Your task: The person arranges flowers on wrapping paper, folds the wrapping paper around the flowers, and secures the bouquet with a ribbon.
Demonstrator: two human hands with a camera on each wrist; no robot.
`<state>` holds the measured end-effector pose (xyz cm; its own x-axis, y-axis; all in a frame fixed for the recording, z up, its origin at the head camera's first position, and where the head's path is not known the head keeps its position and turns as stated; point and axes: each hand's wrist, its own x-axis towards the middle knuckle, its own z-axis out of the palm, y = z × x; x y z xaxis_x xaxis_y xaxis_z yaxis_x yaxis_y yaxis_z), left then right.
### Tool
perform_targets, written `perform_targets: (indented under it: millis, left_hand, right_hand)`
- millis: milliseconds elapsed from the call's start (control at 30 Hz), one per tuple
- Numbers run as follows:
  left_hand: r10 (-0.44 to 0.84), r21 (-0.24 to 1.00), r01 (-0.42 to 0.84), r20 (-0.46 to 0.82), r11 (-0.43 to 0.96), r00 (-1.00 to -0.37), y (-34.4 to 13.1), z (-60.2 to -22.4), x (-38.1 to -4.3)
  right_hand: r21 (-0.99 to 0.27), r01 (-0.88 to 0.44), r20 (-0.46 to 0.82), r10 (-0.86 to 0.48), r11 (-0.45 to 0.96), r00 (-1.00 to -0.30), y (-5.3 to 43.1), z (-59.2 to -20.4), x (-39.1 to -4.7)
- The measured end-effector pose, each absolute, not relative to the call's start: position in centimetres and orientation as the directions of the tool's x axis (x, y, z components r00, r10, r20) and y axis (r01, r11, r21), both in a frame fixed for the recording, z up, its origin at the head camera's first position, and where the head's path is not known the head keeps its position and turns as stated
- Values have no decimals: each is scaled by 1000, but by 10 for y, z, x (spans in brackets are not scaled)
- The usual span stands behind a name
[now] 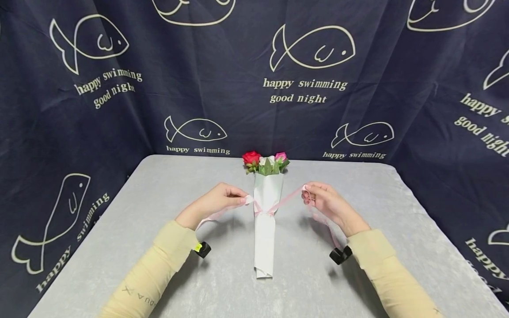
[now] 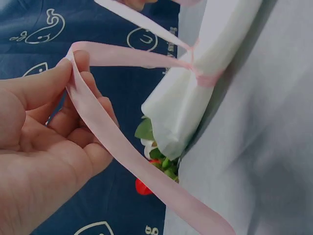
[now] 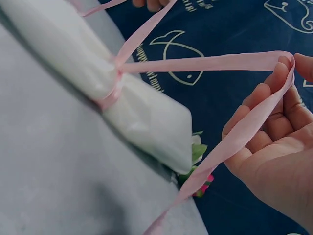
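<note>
A bouquet wrapped in white paper (image 1: 264, 243) lies on the table, its red, white and pink flowers (image 1: 266, 162) toward the back edge. Around its middle runs a pink ribbon (image 2: 209, 78), crossed at the front of the wrap. My left hand (image 1: 222, 201) pinches one ribbon end between thumb and forefinger, left of the bouquet. On the other side my right hand (image 1: 324, 201) pinches the opposite end, and that length looks taut in the right wrist view. Loose ribbon tails (image 3: 210, 171) hang down from both hands.
The grey cloth-covered table (image 1: 159, 185) extends around the bouquet. Behind and beside it hangs a dark blue curtain (image 1: 246, 88) with white fish drawings. Black wrist cameras (image 1: 340, 255) sit under both cuffs, close above the table.
</note>
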<state>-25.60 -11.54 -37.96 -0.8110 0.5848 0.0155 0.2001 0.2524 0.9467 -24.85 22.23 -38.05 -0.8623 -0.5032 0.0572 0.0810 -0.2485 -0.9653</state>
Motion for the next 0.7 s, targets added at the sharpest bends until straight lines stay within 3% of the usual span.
perform_targets:
  millis: [433,700]
  left_hand:
    - [373,906,281,153,317,-915,-95,-389,-256]
    - [279,969,193,144,157,-949,-81,-393,-253]
  right_hand:
    - [-956,31,111,-461,-291,-881,208,-352,-254]
    - [-960,4,129,-453,-281,-882,200,-336,-257]
